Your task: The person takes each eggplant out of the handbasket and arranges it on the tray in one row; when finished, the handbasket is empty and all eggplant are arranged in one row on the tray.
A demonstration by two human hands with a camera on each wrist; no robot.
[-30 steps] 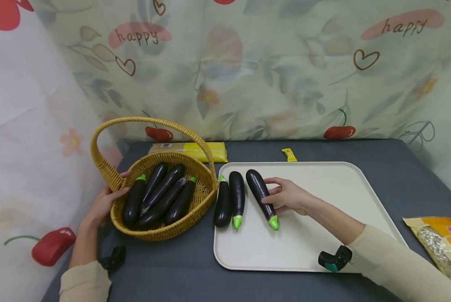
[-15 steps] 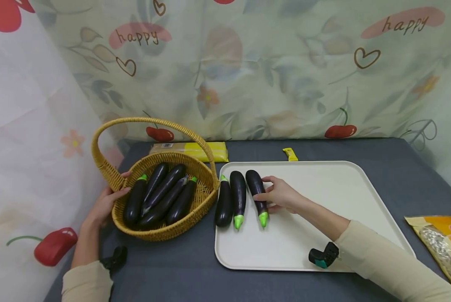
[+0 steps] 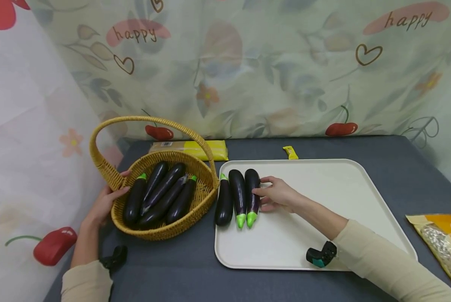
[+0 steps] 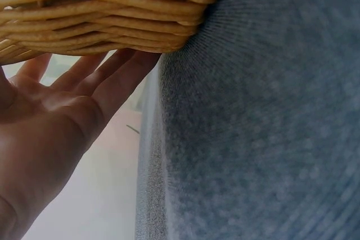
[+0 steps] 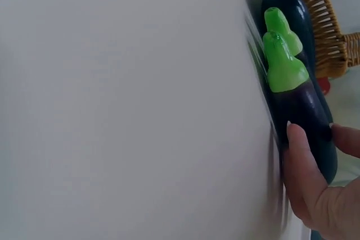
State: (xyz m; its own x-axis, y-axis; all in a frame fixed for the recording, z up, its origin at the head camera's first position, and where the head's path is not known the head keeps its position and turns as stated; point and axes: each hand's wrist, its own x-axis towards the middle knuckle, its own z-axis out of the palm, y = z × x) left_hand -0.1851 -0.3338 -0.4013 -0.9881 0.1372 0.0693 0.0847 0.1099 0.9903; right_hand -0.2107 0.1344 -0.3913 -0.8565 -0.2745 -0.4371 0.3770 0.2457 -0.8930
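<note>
Pale cloth [image 3: 282,42] printed with hearts, leaves, cherries and the word "happy" hangs behind a dark grey tabletop [image 3: 165,272]. From where I stand I see a person's two hands and cream sleeves [image 3: 391,253], with a woven basket [image 3: 155,235] on the left and a wide white tray [image 3: 323,180] beside it.

Three eggplants lie side by side at the end of the tray nearest the basket. The right hand [image 3: 280,195] grips the held eggplant [image 3: 250,200], the one farthest from the basket, with thumb and fingers pinched about its dark body; its green cap points toward the person. Just beside it lies the middle eggplant [image 3: 237,191], its cap turned the same way, while the outer eggplant [image 3: 224,203], along the tray's rim, has its cap pointing away.

The left hand [image 3: 103,205] holds the basket at its left side, by the foot of the handle [image 3: 153,119], with the thumb at the rim and fingers reaching beneath the weave. Five more eggplants [image 3: 162,205] lie inside, two showing green caps.

Behind the basket rests a long yellow packet [image 3: 214,151]. A small yellow wrapper [image 3: 290,152] sits past the tray's far edge, and a shiny orange bag [image 3: 442,235] lies off to the right. Both wrists carry a small black device [image 3: 321,254].
</note>
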